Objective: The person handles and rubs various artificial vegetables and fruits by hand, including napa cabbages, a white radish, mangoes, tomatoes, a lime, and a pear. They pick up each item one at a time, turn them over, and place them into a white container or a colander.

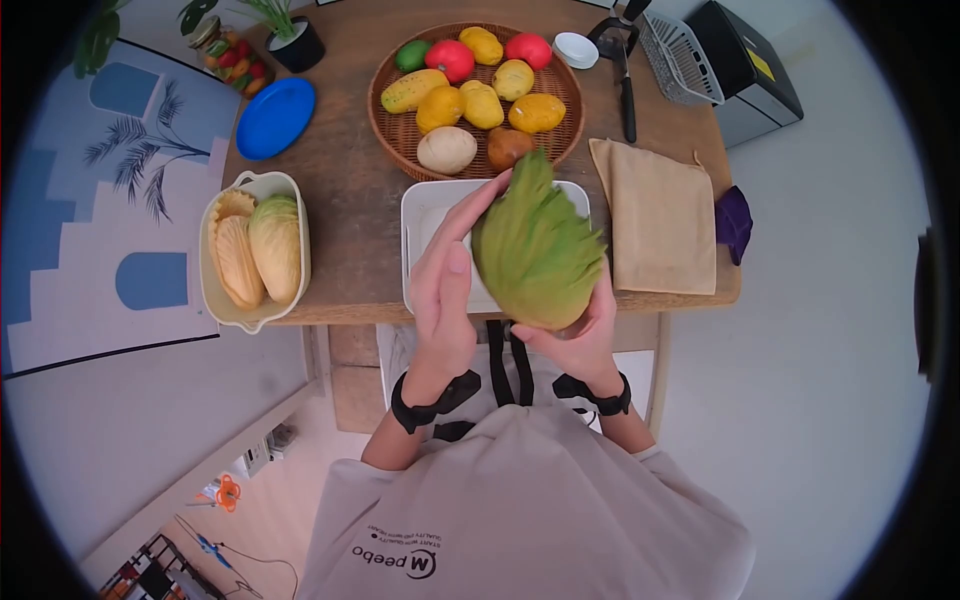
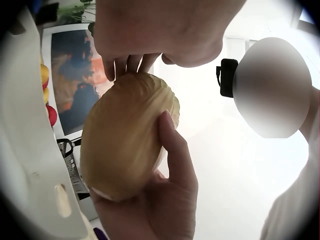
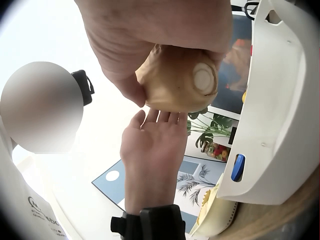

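Note:
A leafy green napa cabbage (image 1: 538,250) is held up in front of the body, its frilled leaf tips toward the table's far side. The right hand (image 1: 583,345) grips its base, with the thumb pressed along its side in the left wrist view. Beside the leaves, the left hand (image 1: 447,285) is raised with its fingers straight, fingertips at the cabbage in the left wrist view. A pale round stem end (image 3: 203,80) shows in the right wrist view. Below both hands lies a white plastic bin (image 1: 422,210), partly hidden by them.
At the back, a round wicker basket (image 1: 378,125) carries several fruits. To the left are a cream basket (image 1: 207,270) with cabbages, a blue plate (image 1: 277,118) and a potted plant (image 1: 294,45). A folded beige cloth (image 1: 660,220) and a purple item (image 1: 734,222) lie right.

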Available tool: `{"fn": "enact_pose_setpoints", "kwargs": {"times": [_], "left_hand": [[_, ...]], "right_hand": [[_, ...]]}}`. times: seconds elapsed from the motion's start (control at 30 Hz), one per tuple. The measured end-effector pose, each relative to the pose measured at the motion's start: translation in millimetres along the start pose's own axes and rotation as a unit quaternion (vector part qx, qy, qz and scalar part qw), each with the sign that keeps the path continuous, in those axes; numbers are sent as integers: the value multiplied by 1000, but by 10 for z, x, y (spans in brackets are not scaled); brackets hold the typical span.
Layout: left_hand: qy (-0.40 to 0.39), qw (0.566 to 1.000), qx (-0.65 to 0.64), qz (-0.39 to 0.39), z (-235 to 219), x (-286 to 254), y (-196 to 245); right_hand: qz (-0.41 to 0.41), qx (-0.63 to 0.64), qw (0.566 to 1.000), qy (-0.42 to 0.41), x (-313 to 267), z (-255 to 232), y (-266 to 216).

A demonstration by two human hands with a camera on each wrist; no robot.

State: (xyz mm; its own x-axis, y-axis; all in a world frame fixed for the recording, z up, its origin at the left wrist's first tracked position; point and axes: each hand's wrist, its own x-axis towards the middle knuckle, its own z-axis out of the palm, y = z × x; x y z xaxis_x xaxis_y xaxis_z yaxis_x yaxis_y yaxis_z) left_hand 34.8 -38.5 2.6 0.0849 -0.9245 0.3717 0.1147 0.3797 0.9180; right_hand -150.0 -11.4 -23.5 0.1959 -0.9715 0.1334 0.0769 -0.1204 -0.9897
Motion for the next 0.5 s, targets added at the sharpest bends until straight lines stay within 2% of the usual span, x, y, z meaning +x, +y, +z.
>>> {"fn": "enact_pose_setpoints", "kwargs": {"times": [0.07, 0.17, 0.27, 0.37, 0.47, 0.5], "left_hand": [[5, 999, -38, -30, 27, -4, 81], [-2, 1000, -30, -8, 11, 21, 90], [-3, 1000, -24, 7, 8, 26, 58], [1, 997, -66, -46, 10, 13, 132], [-5, 997, -43, -71, -80, -12, 136], [-9, 998, -19, -57, -104, -6, 144]], "right_hand": [[-79, -93, 991, -48, -24, -71, 66], [-88, -159, 983, -37, -5, -155, 80], [-49, -141, 989, 13, 13, -106, 29], [-170, -191, 963, -84, 69, -89, -48], [-117, -169, 976, -73, 65, -93, -102], [-102, -165, 979, -61, 66, -80, -114]]}}
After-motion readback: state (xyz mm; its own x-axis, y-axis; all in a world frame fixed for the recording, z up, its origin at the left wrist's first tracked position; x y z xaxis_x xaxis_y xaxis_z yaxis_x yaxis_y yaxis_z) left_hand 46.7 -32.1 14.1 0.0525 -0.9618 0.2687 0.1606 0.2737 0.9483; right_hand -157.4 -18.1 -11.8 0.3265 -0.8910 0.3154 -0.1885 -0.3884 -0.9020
